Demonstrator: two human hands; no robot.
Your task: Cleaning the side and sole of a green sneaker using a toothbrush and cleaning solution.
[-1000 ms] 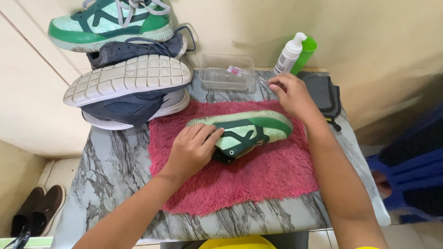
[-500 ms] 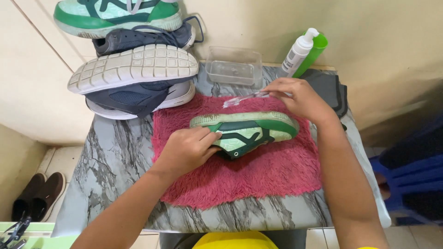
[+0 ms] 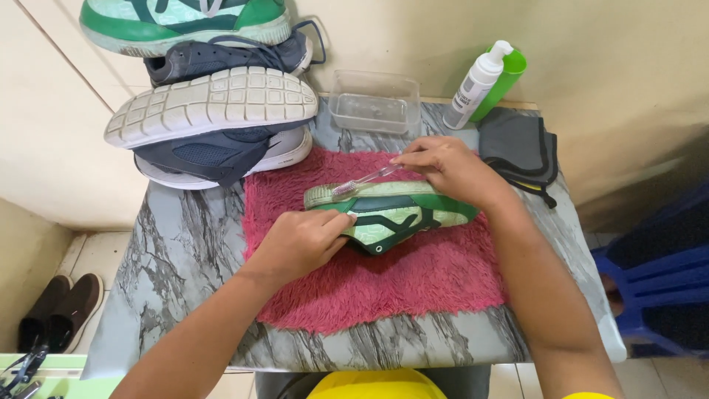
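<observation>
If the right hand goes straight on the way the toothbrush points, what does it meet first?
The right hand points its clear toothbrush left along the green shoe. Going on past the shoe's end, it would probably meet the navy shoe lying at the pink mat's corner, though depth is unclear.

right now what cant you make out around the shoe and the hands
- Head view: the green shoe lies on its side; its opening is covered by the left hand.
- The clear toothbrush handle end is hidden inside the right hand.
- The second green shoe is cut off by the top edge.
- The clear plastic box: contents too faint to tell.
</observation>
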